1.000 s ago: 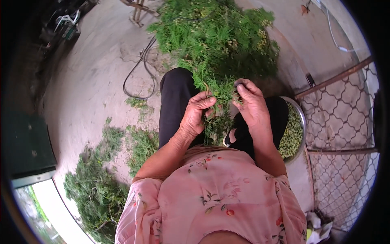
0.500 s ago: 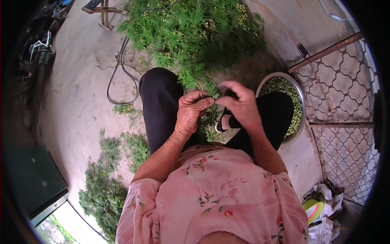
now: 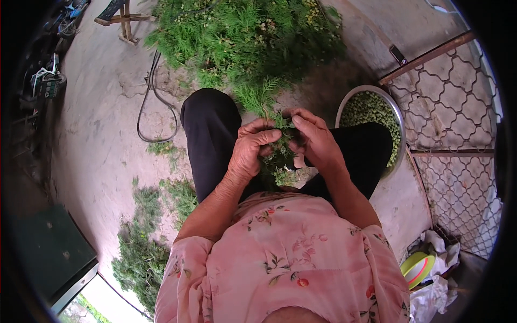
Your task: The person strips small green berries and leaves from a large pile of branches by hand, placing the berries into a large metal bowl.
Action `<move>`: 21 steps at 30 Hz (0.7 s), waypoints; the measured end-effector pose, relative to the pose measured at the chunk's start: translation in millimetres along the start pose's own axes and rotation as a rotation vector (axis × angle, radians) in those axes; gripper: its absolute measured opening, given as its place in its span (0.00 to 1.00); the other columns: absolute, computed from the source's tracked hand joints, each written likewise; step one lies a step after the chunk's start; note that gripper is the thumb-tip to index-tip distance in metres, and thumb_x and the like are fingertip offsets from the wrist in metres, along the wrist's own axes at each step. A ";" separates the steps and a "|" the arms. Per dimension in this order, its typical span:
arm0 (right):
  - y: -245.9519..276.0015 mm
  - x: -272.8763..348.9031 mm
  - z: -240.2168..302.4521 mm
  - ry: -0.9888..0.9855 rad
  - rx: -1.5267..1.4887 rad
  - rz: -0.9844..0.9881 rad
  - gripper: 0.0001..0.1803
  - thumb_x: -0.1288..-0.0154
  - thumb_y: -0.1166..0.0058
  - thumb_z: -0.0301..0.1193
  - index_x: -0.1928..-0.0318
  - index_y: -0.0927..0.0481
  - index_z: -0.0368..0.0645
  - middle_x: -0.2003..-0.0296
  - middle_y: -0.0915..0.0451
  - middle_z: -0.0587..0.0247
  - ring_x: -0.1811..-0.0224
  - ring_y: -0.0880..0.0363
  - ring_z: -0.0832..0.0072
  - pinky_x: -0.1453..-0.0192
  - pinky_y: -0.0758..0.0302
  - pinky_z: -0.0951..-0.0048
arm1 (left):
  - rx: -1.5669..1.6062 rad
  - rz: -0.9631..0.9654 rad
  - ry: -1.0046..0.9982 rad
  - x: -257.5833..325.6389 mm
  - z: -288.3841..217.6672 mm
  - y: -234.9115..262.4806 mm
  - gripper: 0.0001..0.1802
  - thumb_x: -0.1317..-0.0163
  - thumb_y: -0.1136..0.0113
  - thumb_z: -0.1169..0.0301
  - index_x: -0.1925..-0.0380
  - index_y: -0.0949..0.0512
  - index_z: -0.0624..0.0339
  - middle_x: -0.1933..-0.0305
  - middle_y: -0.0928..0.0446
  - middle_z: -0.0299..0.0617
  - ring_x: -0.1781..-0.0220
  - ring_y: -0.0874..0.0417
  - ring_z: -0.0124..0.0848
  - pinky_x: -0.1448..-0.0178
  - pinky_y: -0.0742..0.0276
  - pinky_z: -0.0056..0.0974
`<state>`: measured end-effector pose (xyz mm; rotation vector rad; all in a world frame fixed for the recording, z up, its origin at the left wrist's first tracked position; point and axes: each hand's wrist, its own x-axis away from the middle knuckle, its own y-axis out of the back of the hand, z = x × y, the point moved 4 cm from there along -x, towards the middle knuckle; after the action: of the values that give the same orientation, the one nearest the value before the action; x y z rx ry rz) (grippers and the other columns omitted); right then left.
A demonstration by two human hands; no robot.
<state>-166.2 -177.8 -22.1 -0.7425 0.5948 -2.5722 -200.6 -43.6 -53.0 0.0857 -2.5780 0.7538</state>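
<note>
Head view is looking down on a leafy green sprig [image 3: 277, 153] that the person is holding over the lap, between the two knees in black trousers [image 3: 211, 126]. Left hand [image 3: 249, 152] is curling closed around the sprig's left side, fingers [image 3: 267, 138] folding over the feathery stems. Right hand [image 3: 314, 141] is pinching the same sprig from the other side, its fingertips meeting the left hand's at the top of the bunch, so both hands are gripping the plant and touching each other.

Just beyond the hands, a large heap of the same green plants [image 3: 245, 37] is lying on the concrete floor [image 3: 102, 134]. To the person's right, partly behind the right knee, a round metal bowl [image 3: 397, 116] is sitting full of small green pods or peas. Past it, a wire-mesh fence [image 3: 458, 124] is running along the right edge. On the left, more cut greenery [image 3: 142, 253] is lying scattered on the floor, and a dark hose [image 3: 144, 107] is looping near the far heap. A pink floral shirt [image 3: 291, 258] is filling the lower middle.
</note>
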 end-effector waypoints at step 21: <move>8.2 -11.2 -25.0 0.125 -0.098 -0.161 0.07 0.39 0.49 0.32 0.66 0.29 0.43 0.79 0.33 0.75 0.84 0.42 0.90 0.84 0.45 0.86 | 0.177 0.011 0.153 -13.7 8.7 -6.8 0.10 0.52 0.37 0.73 0.70 0.26 0.60 0.75 0.27 0.33 0.81 0.29 0.23 0.80 0.37 0.24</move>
<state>-169.7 -172.2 -49.9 -0.6899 0.7316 -2.7710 -190.5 -54.8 -62.1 0.0662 -2.3660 0.9531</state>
